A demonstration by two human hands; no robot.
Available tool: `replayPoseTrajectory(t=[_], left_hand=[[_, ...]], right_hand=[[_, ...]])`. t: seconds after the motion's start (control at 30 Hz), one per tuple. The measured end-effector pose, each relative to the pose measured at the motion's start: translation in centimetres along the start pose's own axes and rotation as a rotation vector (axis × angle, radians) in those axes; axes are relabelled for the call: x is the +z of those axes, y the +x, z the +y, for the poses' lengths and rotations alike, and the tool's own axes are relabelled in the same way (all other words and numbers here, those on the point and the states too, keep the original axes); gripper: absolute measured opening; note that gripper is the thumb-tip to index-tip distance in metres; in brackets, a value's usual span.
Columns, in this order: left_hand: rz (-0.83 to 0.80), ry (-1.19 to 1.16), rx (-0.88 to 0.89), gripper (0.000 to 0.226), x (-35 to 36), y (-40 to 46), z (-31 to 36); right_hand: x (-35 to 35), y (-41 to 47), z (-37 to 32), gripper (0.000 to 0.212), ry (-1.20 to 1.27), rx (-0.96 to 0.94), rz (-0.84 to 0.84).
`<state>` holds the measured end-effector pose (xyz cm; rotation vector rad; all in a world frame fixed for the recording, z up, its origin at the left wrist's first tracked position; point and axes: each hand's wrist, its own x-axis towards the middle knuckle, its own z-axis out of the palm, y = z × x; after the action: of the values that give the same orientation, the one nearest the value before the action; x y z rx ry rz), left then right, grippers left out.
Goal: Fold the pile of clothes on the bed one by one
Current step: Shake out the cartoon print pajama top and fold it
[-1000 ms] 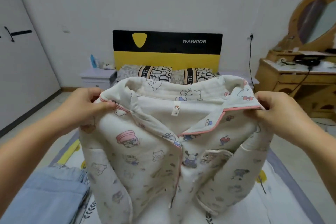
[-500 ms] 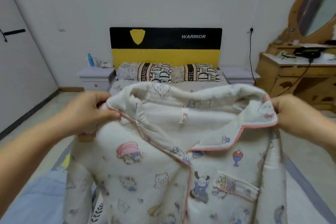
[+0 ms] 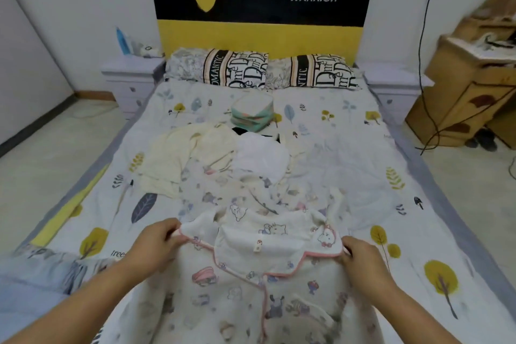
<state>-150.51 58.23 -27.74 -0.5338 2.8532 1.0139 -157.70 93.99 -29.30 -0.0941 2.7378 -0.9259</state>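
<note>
Pyjama top (image 3: 251, 288): collar away, hem toward person, long axis down the bed (image 3: 349, 176); left hand (image 3: 156, 243) and right hand (image 3: 363, 260) each pinch 1 shoulder

Both forearms reaching forward from bottom corners, converging. Left hand (image 3: 155, 243) fingers curled, pinching collar edge of pajama top (image 3: 251, 285) — right hand (image 3: 363, 260) likewise, pinching opposite collar tip, knuckles up.

Left hand (image 3: 156, 243) and right hand (image 3: 363, 257) pinch the collar corners of the cartoon-print pyjama top (image 3: 251, 282) at 6 o'clock on the bed (image 3: 349, 148); unfolded clothes (image 3: 212, 156) lie toward 12 o'clock
</note>
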Motion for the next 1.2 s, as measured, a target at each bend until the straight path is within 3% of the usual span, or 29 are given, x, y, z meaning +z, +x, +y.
replayPoseTrajectory(t=[0.23, 0.33, 0.43, 0.53, 0.63, 0.8, 0.87, 1.0, 1.1, 1.2], left_hand=[[0.204, 0.084, -0.033, 0.028, 6.7, 8.4, -2.5], [0.302, 0.115, -0.022, 0.019, 8.7, 12.1, -3.1], [0.394, 0.185, -0.059, 0.010, 11.5, 14.5, -4.2], [0.379, 0.286, -0.129, 0.041, 15.4, 13.7, -5.7], [0.325, 0.291, -0.108, 0.045, 18.6, 10.0, -7.7], [0.092, 0.332, -0.241, 0.051, 22.0, 2.8, -11.5], [-0.027, 0.487, -0.363, 0.063, 22.4, 1.4, -12.3], [-0.067, 0.575, -0.313, 0.062, 21.9, 1.3, -13.6], [-0.111, 0.606, -0.311, 0.063, 21.7, 1.6, -13.6], [-0.142, 0.607, -0.334, 0.063, 21.9, 1.1, -12.8]], right_hand=[[4.2, 9.8, 2.7, 0.022, -0.060, -0.047, 0.043], [6.1, 13.9, 3.2, 0.030, -0.102, -0.053, 0.095], [8.9, 16.8, 3.7, 0.014, -0.164, 0.011, 0.124], [12.3, 16.6, 5.4, 0.060, -0.326, 0.159, 0.104], [15.1, 13.1, 7.4, 0.087, -0.390, 0.246, 0.129], [18.1, 6.1, 10.0, 0.103, -0.386, 0.441, 0.023], [18.3, 4.7, 11.2, 0.093, -0.454, 0.410, -0.063], [15.6, 5.7, 13.9, 0.047, -0.367, 0.179, -0.124], [10.8, 7.8, 15.6, 0.035, -0.422, 0.133, 0.033], [7.0, 9.2, 17.3, 0.032, -0.454, 0.248, 0.109]])
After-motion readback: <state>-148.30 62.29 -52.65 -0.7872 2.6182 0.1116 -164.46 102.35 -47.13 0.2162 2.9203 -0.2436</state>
